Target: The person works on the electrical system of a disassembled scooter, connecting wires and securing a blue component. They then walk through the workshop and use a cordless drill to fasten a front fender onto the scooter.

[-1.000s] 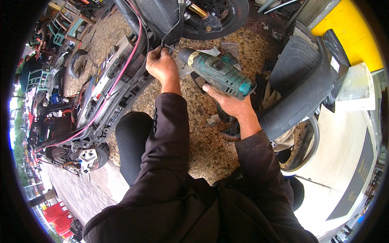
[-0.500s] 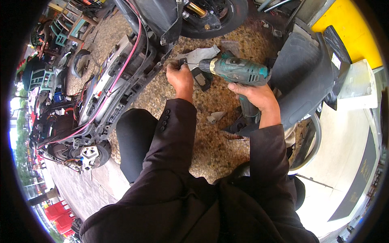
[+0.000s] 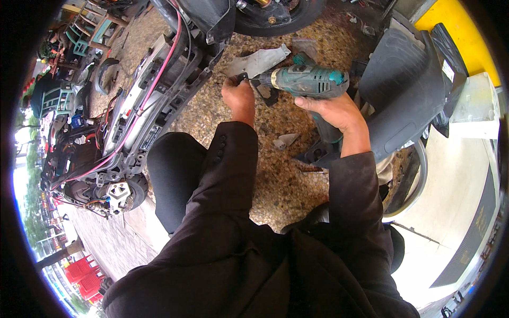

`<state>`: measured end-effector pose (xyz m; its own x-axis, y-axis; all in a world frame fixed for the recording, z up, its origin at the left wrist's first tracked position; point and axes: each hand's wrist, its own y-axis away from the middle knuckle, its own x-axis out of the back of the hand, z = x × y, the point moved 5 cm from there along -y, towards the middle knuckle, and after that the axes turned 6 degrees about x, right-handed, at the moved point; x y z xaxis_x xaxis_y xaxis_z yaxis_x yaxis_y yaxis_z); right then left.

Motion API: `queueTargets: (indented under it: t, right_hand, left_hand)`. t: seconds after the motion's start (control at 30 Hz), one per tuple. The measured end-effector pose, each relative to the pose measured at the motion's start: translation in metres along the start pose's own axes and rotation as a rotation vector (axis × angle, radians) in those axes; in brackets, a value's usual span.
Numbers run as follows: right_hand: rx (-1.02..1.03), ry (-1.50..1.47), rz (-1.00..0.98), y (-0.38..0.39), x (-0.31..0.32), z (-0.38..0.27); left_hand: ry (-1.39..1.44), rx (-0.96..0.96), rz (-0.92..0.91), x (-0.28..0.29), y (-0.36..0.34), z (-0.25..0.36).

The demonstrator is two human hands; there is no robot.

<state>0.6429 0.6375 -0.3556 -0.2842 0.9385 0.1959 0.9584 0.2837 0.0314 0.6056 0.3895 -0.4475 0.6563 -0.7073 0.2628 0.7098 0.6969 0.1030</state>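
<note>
My right hand (image 3: 341, 115) is wrapped round the handle of a teal and black cordless drill (image 3: 313, 81). The drill lies nearly level, its nose pointing left at my left hand (image 3: 239, 99). Pinched in the fingers of that hand is a small black part (image 3: 243, 78), its kind too small to make out. The drill's front end comes close to this part; whether they touch I cannot tell. Just beyond the fingers, a grey-white panel piece (image 3: 260, 62) lies on the pebbled ground. A flat dark piece (image 3: 267, 96) sits partly below the drill's nose.
To the left stands a stripped scooter frame (image 3: 143, 127) with a pink cable (image 3: 157, 82) along it. A wheel (image 3: 281, 24) is at the far side. Large dark plastic panels (image 3: 395, 90) lean on the right, beside a white box (image 3: 473, 108). A pale shard (image 3: 286, 141) lies nearer me.
The drill's nose and my left hand have come slightly closer together, and less of the bit shows between them. Both hands keep their grips. The whole view has shifted a little.
</note>
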Motion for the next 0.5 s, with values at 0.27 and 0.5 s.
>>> queueTargets:
  t: [0.27,0.5]
  right_hand:
    - [-0.054,0.005,-0.002,0.001,0.000,0.005]
    - [-0.056,0.087,-0.047,-0.002,-0.008,0.005]
  left_hand:
    - [-0.068,-0.006,-0.014,-0.003,-0.005,-0.011]
    - [-0.086,-0.010,0.012,0.000,-0.007,-0.019]
